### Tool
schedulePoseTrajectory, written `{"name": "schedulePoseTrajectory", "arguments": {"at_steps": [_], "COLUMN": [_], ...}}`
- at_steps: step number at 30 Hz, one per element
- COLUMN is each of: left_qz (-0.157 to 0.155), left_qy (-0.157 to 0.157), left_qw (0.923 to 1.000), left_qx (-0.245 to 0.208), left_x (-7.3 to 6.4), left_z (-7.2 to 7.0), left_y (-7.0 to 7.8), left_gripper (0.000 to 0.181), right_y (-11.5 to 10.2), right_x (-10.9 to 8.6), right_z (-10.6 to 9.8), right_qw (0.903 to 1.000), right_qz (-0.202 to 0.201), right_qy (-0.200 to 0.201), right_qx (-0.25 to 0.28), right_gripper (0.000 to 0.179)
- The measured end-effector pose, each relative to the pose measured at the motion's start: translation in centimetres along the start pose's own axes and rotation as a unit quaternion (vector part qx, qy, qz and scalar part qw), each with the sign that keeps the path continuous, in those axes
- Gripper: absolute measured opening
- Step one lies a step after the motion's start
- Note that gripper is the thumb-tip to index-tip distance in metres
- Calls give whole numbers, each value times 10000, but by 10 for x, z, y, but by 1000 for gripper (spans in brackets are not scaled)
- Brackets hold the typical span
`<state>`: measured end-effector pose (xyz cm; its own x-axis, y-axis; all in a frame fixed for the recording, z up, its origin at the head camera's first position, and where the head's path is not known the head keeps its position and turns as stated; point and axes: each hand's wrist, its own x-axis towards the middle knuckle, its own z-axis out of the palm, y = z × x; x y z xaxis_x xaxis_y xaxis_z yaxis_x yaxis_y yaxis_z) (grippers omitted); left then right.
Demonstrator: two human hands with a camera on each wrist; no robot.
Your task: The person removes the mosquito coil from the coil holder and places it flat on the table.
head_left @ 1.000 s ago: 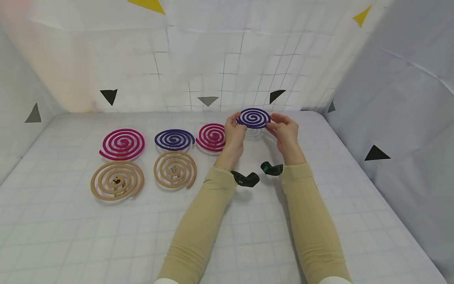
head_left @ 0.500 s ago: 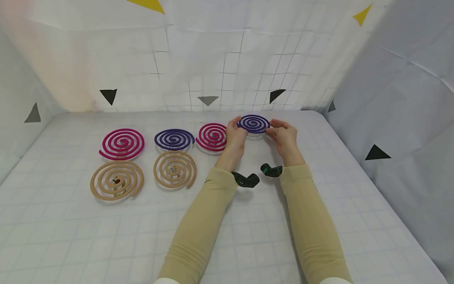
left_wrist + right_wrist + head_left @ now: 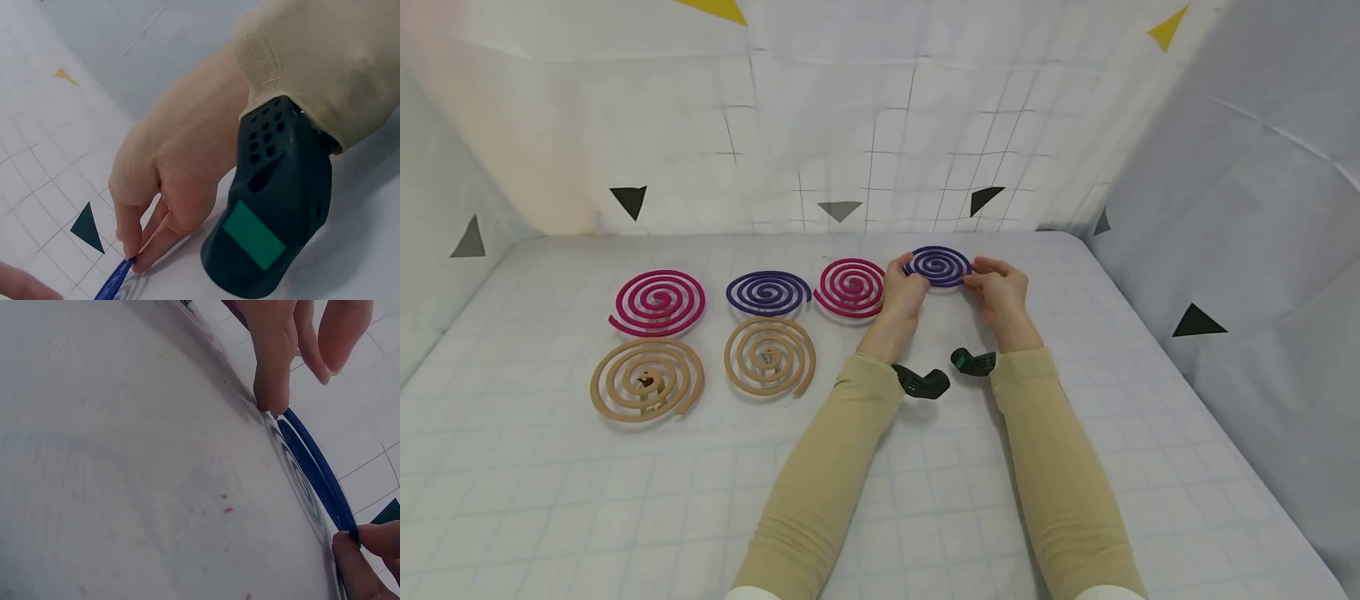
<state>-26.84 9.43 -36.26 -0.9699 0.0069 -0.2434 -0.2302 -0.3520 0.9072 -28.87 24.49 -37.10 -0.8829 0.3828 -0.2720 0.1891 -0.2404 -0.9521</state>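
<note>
A dark purple spiral coil point(image 3: 937, 267), shaped like a mosquito coil, lies level between my two hands at the back of the table. My left hand point(image 3: 901, 300) pinches its left edge between thumb and fingers. On the opposite edge, my right hand point(image 3: 1002, 293) pinches the rim with its fingertips. Seen edge-on in the right wrist view, the blue-looking coil point(image 3: 322, 475) is close over the white surface. The left wrist view shows my right hand point(image 3: 169, 162) at the coil's edge point(image 3: 112, 281). A pink coil point(image 3: 852, 287) sits just left of my left hand, partly covered by it.
Further left stand another purple coil point(image 3: 767, 293) and a pink coil point(image 3: 661, 302). Two tan coils point(image 3: 769, 358) are in front of these. Small supports show under several coils. A white gridded wall point(image 3: 917, 125) rises behind the table. Dark camera units point(image 3: 922, 382) hang at my wrists.
Both hands have lowered the purple coil toward the table and slightly toward me, keeping their pinch on it. The other coils have not moved.
</note>
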Motion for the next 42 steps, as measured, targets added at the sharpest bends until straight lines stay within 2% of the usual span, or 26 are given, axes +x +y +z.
{"name": "schedulePoseTrajectory", "arguments": {"at_steps": [4, 11, 16, 22, 30, 42], "left_qz": [-48, -111, -231, -118, -181, -134], "left_qy": [-28, -118, -97, -43, -127, -179], "left_qw": [9999, 9997, 9996, 9999, 9997, 9997], "left_qx": [99, 169, 149, 77, -75, -15], "left_x": [0, 1, 0, -4, -4, -4], "left_z": [-1, -2, -4, -4, -4, -6], "left_y": [0, 0, 2, 1, -1, -1], "left_gripper": [71, 69, 67, 71, 73, 71], "right_y": [2, 0, -3, -5, -4, -1], "right_x": [0, -2, -6, -8, -9, -9], "right_z": [0, 4, 8, 10, 11, 13], "right_qw": [9999, 9971, 9950, 9937, 9921, 9890], "right_qz": [-89, -380, -379, -305, -374, -421], "right_qy": [7, -122, -308, -419, -529, -551], "right_qx": [-113, -643, -872, -998, -1072, -1307], "right_gripper": [54, 53, 58, 61, 68, 72]}}
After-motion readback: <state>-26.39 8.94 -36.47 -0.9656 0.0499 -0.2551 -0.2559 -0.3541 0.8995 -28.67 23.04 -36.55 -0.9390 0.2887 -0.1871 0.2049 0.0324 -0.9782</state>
